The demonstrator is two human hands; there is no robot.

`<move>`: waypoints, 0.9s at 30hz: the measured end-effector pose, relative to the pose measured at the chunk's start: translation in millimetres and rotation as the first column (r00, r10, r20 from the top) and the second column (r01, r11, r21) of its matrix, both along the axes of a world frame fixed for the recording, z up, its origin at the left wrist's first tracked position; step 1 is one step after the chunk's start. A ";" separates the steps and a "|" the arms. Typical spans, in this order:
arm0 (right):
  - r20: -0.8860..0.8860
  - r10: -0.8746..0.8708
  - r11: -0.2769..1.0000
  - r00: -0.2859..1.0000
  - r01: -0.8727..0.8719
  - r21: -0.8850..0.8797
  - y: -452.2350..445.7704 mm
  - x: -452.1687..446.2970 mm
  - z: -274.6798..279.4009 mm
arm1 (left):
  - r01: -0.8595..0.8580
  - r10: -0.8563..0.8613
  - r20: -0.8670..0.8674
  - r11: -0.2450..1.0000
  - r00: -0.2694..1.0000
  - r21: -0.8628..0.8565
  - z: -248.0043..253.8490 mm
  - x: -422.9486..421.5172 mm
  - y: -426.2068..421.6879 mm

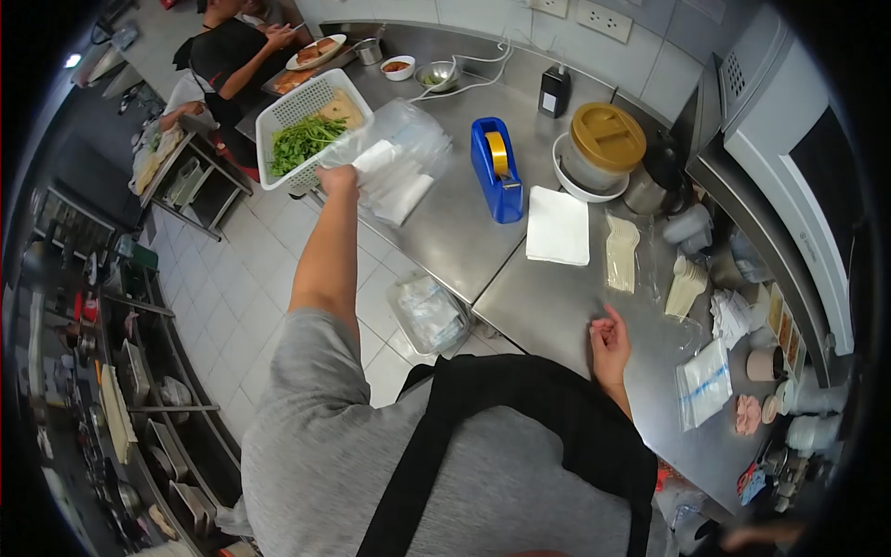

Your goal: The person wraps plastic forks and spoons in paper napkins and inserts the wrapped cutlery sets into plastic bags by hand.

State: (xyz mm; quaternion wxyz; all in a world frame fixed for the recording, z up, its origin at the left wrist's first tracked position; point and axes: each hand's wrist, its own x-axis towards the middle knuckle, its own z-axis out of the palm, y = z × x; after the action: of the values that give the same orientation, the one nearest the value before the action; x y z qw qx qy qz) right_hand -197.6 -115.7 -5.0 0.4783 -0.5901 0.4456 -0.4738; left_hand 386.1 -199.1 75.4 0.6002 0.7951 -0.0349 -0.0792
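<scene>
My left hand (340,180) reaches far out to the left, its fingers closed on a clear plastic bag (408,139) spread over the steel counter. White paper or plastic sheets (401,176) lie with the bag. Right beside that hand stands a white perforated basket (276,119) with leafy greens (306,144) in it. My right hand (609,348) is over the counter at the right, fingers loosely bent and apart, nothing in them. Nearest to it are wrapped plastic spoons (621,251) and a stack of white napkins (558,226).
A blue tape dispenser (497,176) stands mid-counter. Behind it is a tub with a brown lid (608,136) in a white bowl. A plastic-lined bin (427,314) sits on the floor below the edge. Another person (237,60) stands at the far left.
</scene>
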 end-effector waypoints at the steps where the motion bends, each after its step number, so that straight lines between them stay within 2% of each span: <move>1: -0.015 -0.002 1.000 1.000 0.002 -0.002 -0.1 -0.2 0.1 | -0.064 0.041 0.166 0.989 0.985 0.137 6.9 -13.8 1.7; 3: -0.025 -0.015 1.000 1.000 0.015 -0.016 -0.3 0.4 0.3 | -0.243 0.041 0.493 0.904 0.869 0.352 18.1 -37.7 4.5; 4: -0.029 -0.026 0.999 0.999 0.026 -0.022 -0.4 1.5 -0.3 | -0.181 -0.169 0.609 0.863 0.775 0.471 21.0 -46.6 10.2; 6: -0.022 -0.043 0.998 0.999 0.042 -0.040 -0.9 2.1 -9.7 | -0.123 -0.581 0.676 0.710 0.454 0.693 18.1 -62.7 17.6; 7: -0.024 -0.055 0.997 0.998 0.054 -0.048 -1.1 2.7 -7.9 | 0.004 -0.711 0.493 0.572 0.501 0.820 10.8 -62.4 11.2; 8: -0.108 -0.104 0.993 0.989 0.096 -0.073 -2.9 4.5 -6.8 | 0.135 -0.808 0.285 0.405 0.516 0.904 1.7 -56.1 3.5; 9: -0.281 -0.092 0.988 0.955 0.052 -0.147 -5.6 8.3 6.7 | 0.262 -0.864 0.061 0.218 0.500 0.940 -9.3 -50.0 -2.2; 10: -0.447 -0.087 0.978 0.890 -0.008 -0.207 -10.7 13.9 23.5 | 0.183 -0.860 0.117 0.236 0.496 0.954 -20.9 -45.6 -5.7; 12: -0.572 -0.087 0.952 0.815 -0.102 -0.290 -30.1 32.3 44.3 | 0.187 -0.849 0.158 0.286 0.505 0.940 -17.9 -45.0 -9.2; 13: -0.557 -0.073 0.936 0.827 -0.136 -0.326 -42.1 42.9 51.5 | 0.186 -0.839 0.179 0.312 0.514 0.932 -14.8 -46.0 -10.1; 16: -0.589 -0.053 0.858 0.807 -0.265 -0.440 -82.6 72.8 55.9 | 0.041 -0.759 0.527 0.584 0.383 0.811 -17.3 -49.6 -9.6; 20: -0.675 0.055 0.811 0.736 -0.427 -0.400 -117.0 94.9 53.2 | 0.234 -0.722 0.660 0.692 0.207 0.683 -2.9 -77.6 10.8; 23: -0.747 0.142 0.823 0.650 -0.497 -0.276 -133.7 98.0 46.7 | 0.429 -0.721 0.678 0.662 0.143 0.614 -0.5 -91.7 34.2; 27: -0.782 0.251 0.843 0.570 -0.526 -0.113 -142.5 96.9 50.4 | 0.492 -0.728 0.668 0.643 0.155 0.587 -3.9 -100.1 62.5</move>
State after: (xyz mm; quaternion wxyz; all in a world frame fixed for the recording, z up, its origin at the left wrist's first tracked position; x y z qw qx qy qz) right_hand -100.7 -258.2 45.4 0.2407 -0.8862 0.3699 -0.1410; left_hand 286.0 -136.6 71.4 0.3085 0.6929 -0.6446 0.0966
